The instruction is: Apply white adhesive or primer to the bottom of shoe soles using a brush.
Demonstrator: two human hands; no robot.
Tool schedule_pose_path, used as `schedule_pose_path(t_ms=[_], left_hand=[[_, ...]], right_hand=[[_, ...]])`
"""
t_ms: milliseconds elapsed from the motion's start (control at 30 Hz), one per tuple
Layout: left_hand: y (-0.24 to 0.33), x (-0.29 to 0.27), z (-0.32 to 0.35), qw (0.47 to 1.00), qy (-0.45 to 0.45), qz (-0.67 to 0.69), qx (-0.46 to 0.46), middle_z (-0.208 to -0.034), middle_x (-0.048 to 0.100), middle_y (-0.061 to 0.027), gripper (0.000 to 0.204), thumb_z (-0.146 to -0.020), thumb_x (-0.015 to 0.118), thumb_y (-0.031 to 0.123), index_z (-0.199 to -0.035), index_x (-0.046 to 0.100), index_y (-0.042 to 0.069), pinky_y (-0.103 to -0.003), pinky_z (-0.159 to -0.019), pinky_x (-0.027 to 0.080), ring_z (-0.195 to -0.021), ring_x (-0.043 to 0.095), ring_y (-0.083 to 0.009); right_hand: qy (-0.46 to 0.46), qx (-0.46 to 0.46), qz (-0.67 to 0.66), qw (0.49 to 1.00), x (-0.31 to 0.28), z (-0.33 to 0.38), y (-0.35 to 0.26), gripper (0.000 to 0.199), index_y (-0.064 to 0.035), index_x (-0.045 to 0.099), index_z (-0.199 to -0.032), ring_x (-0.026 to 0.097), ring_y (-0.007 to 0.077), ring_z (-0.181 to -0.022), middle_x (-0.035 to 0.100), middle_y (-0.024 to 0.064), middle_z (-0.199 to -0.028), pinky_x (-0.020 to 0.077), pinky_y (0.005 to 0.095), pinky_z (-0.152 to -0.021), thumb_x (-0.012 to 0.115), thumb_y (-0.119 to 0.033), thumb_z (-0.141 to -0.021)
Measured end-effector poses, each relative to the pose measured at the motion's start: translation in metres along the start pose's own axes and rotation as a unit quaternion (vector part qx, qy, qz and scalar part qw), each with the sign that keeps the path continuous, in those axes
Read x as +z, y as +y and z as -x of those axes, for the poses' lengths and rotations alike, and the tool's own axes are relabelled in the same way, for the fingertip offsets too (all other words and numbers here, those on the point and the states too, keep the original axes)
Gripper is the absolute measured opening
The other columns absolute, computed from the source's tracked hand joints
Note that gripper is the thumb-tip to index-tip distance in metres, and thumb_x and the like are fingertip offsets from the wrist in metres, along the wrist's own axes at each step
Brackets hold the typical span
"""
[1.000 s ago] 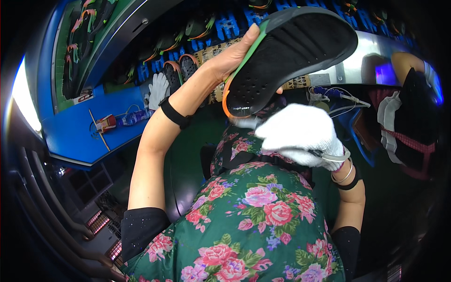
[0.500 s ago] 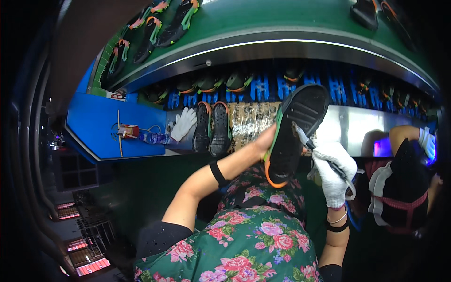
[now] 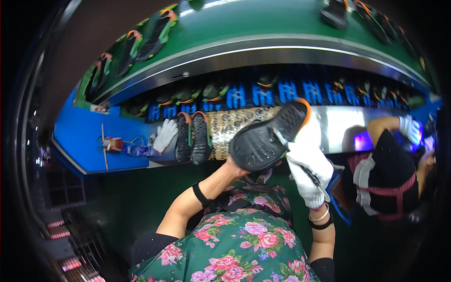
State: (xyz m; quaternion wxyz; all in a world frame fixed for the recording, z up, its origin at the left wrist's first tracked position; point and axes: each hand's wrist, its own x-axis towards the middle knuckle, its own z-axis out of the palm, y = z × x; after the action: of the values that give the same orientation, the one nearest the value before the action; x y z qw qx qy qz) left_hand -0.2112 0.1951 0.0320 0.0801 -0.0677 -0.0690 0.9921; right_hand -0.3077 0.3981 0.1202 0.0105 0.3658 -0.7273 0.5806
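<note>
A black shoe sole [image 3: 265, 138] with an orange rim is held up in front of me, tread side toward the camera. My left hand [image 3: 233, 165], bare, grips its heel end from below. My right hand [image 3: 307, 162], in a white knit glove, is closed on the toe end and on a thin dark tool that crosses the palm. Just beyond, two more black soles [image 3: 193, 137] lie side by side on the workbench.
A loose white glove [image 3: 165, 135] and small items lie on the blue bench [image 3: 84, 141] at left. A green conveyor [image 3: 263, 23] with soles curves overhead. A person in black [image 3: 387, 178] with a white glove works at right.
The sole has turned from near upright to slanting across, heel end lower left. My gloved right hand has moved up onto its toe end. The view has shifted slightly.
</note>
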Motion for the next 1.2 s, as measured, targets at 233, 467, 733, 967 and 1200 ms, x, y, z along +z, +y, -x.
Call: schedule_pose_path(t_ms=[233, 467, 733, 967, 1200], left_hand=[[-0.008, -0.001, -0.008, 0.996, -0.086, -0.021, -0.016, -0.148, 0.054, -0.0262, 0.08, -0.09, 0.06, 0.056, -0.146, 0.053, -0.001, -0.057, -0.115, 0.044, -0.133, 0.057, -0.0409], [-0.052, 0.029, -0.029, 0.954, 0.154, -0.252, 0.055, -0.162, 0.038, -0.0183, 0.103, -0.087, 0.057, 0.079, -0.16, 0.033, 0.01, -0.062, -0.12, 0.032, -0.145, 0.043, -0.0394], [-0.056, 0.01, -0.013, 0.939, 0.168, -0.297, 0.043, -0.155, 0.048, -0.0193, 0.085, -0.097, 0.055, 0.065, -0.159, 0.035, 0.009, -0.055, -0.12, 0.038, -0.141, 0.05, -0.0363], [-0.044, -0.012, -0.013, 0.993, 0.012, -0.11, 0.034, -0.155, 0.049, -0.0188, 0.087, -0.098, 0.047, 0.072, -0.157, 0.038, 0.009, -0.055, -0.119, 0.039, -0.142, 0.05, -0.0345], [-0.033, -0.025, -0.015, 0.973, 0.111, -0.203, 0.022, -0.147, 0.056, -0.018, 0.092, -0.093, 0.049, 0.078, -0.153, 0.045, 0.007, -0.054, -0.116, 0.042, -0.134, 0.057, -0.0362]], right_hand=[[0.024, -0.059, 0.032, 0.997, -0.01, -0.014, -0.016, 0.019, -0.0052, 0.081, -0.094, 0.075, 0.0242, -0.088, 0.079, 0.0102, -0.098, 0.0578, 0.0348, -0.082, 0.082, 0.0, -0.076], [0.015, -0.113, 0.089, 0.989, -0.021, -0.029, -0.016, 0.024, -0.0082, 0.081, -0.101, 0.076, 0.0269, -0.098, 0.079, 0.0101, -0.105, 0.0579, 0.0377, -0.087, 0.079, 0.001, -0.079], [-0.045, -0.051, 0.041, 0.997, 0.0, -0.015, -0.005, 0.032, -0.009, 0.079, -0.111, 0.075, 0.0277, -0.105, 0.078, 0.0103, -0.112, 0.0573, 0.0387, -0.092, 0.077, -0.001, -0.081], [-0.047, -0.143, 0.059, 0.987, -0.014, -0.021, 0.0, 0.044, -0.0082, 0.069, -0.132, 0.068, 0.0308, -0.119, 0.069, 0.0124, -0.133, 0.0519, 0.0436, -0.103, 0.07, -0.008, -0.088], [-0.079, -0.144, 0.018, 0.986, -0.008, -0.014, -0.002, 0.037, -0.0081, 0.075, -0.122, 0.073, 0.031, -0.111, 0.075, 0.0122, -0.12, 0.052, 0.0457, -0.106, 0.072, -0.005, -0.085]])
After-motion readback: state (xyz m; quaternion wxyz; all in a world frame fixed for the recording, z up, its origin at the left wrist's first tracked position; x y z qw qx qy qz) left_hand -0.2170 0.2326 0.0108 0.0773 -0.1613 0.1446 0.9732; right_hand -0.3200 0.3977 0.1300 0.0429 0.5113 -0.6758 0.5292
